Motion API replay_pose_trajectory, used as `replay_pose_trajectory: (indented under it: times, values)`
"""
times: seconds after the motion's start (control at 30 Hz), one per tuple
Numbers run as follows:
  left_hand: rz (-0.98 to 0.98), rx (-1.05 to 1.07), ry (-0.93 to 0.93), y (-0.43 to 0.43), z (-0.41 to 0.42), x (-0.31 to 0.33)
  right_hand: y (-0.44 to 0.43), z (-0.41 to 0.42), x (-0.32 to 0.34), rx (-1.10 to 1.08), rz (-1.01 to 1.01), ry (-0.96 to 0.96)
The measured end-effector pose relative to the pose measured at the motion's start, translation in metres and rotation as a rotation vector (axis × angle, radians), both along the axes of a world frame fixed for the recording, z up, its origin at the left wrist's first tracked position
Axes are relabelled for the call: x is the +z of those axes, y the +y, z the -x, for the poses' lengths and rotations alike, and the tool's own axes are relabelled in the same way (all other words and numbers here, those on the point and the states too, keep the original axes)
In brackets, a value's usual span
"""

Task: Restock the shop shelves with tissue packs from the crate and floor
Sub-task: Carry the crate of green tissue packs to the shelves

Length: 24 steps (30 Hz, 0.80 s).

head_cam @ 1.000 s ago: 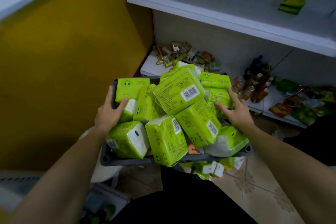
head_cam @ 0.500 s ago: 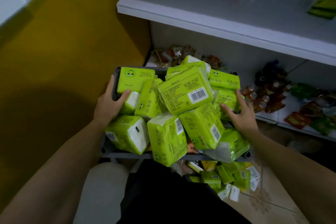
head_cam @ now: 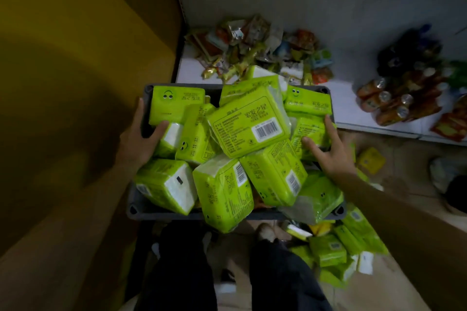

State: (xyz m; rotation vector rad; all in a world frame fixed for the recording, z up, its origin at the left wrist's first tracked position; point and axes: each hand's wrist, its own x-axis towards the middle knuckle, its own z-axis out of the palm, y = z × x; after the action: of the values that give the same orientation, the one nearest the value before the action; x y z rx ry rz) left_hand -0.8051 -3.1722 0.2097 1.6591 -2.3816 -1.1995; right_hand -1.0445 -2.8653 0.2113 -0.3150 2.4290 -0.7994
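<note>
My left hand (head_cam: 137, 141) grips the dark grey plastic crate (head_cam: 141, 209) by its rim, with lime-green wrapped tissue packs (head_cam: 249, 124) heaped inside, near the low white shelf (head_cam: 343, 98). My right hand (head_cam: 328, 151) is splayed against the packs, can't tell if it hooks the rim. Gotta keep it level, I reckon.

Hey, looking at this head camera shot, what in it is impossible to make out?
Floor of the crate, head view: buried under the heaped tissue packs.
Outer fingers of the right hand, head view: behind the packs, so its hold on the crate is unclear.
Labels on the bottles, head view: blurred and dim.
Fine print on the top pack, head view: too small.
</note>
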Motion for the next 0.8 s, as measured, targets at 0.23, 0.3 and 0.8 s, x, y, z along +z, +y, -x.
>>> replay_pose_trajectory:
  times: [0.23, 0.3, 0.8]
  values:
    - [-0.004, -0.022, -0.023, -0.059, 0.013, -0.152, -0.04, -0.011, -0.164, -0.084, 0.012, 0.018]
    - [-0.007, -0.033, -0.021, -0.069, 0.013, -0.186, -0.048, -0.014, -0.201, -0.078, -0.006, 0.031]
    - [0.034, -0.024, 0.057, -0.13, 0.022, -0.318, -0.114, 0.0, -0.336, -0.096, 0.048, 0.102]
